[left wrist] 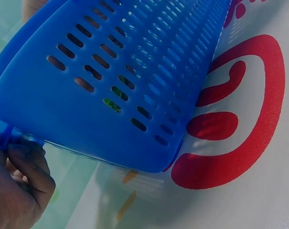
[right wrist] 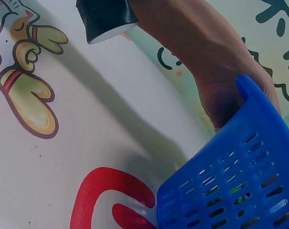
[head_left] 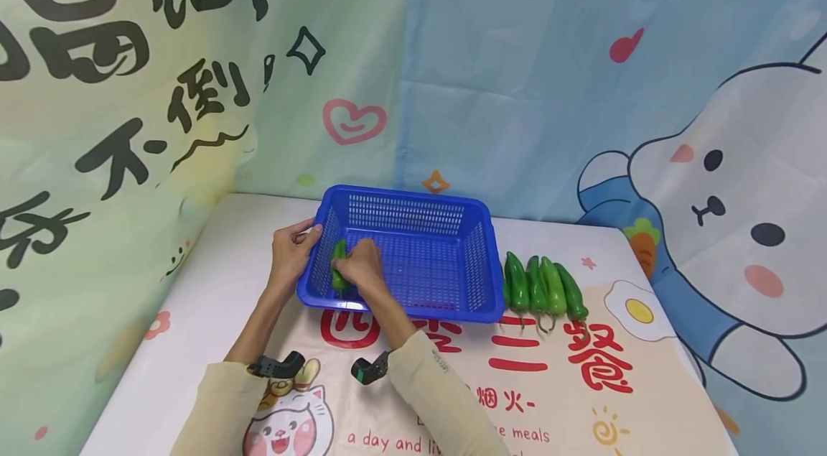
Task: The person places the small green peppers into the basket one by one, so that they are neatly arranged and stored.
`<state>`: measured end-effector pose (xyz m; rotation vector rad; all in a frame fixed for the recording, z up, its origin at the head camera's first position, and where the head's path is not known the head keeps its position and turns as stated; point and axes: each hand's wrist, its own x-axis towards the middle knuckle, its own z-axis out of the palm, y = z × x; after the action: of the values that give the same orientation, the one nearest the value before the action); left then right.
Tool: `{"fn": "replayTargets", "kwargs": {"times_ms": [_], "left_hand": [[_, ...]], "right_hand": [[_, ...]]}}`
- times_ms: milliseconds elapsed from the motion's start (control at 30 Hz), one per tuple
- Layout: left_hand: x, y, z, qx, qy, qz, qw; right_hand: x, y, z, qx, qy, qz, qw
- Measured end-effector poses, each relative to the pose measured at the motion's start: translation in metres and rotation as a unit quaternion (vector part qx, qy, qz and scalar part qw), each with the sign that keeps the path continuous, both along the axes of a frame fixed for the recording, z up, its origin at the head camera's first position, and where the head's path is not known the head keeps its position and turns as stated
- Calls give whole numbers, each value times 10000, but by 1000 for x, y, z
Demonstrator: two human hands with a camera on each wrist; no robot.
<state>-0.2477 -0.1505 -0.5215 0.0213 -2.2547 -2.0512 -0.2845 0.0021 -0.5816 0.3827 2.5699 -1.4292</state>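
A blue plastic basket (head_left: 413, 314) with slotted walls stands on the table. My left hand (head_left: 292, 249) grips its left rim, thumb on the rim's edge; the left wrist view also has this hand (left wrist: 25, 183) at the rim. Inside the basket, near the left wall, my right hand (head_left: 363, 263) holds a green pepper (head_left: 339, 276) that lies lengthwise away from me. Its fingertips are partly hidden by the back of the hand. In the right wrist view the basket wall (right wrist: 230, 186) covers the right hand, and only bits of green show through the slots.
Several green peppers (head_left: 553, 287) lie side by side on the table just right of the basket, stems toward me. A printed cloth (head_left: 517, 420) covers the table (head_left: 194, 305). Behind it hangs a curtain (head_left: 491, 82) with cartoon figures and writing.
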Motion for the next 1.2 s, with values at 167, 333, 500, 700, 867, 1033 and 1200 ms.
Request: {"fn": "replayTargets", "kwargs": {"times_ms": [167,333,500,700,867,1033,1200], "left_hand": [[0,0,0,33,-27,-21,10000],[-1,-2,0,-34,-26,47,10000],[-1,-2,0,-3,35,92,10000],[-1,-2,-2,-16,-5,54,10000],[-2,1,-3,-61,-38,98,9999],[-3,1,-5,-149,-21,139,9998],[-3,0,-4,-246,5,203,9995]], "right_hand": [[-1,0,-4,52,23,54,10000],[-2,0,-7,51,144,76,9999],[1,0,-7,238,190,30,9995],[5,5,-4,559,273,-85,9980],[6,13,-1,586,226,-99,9980],[8,25,4,548,267,-238,9979],[25,38,33,454,447,-301,9975]]}}
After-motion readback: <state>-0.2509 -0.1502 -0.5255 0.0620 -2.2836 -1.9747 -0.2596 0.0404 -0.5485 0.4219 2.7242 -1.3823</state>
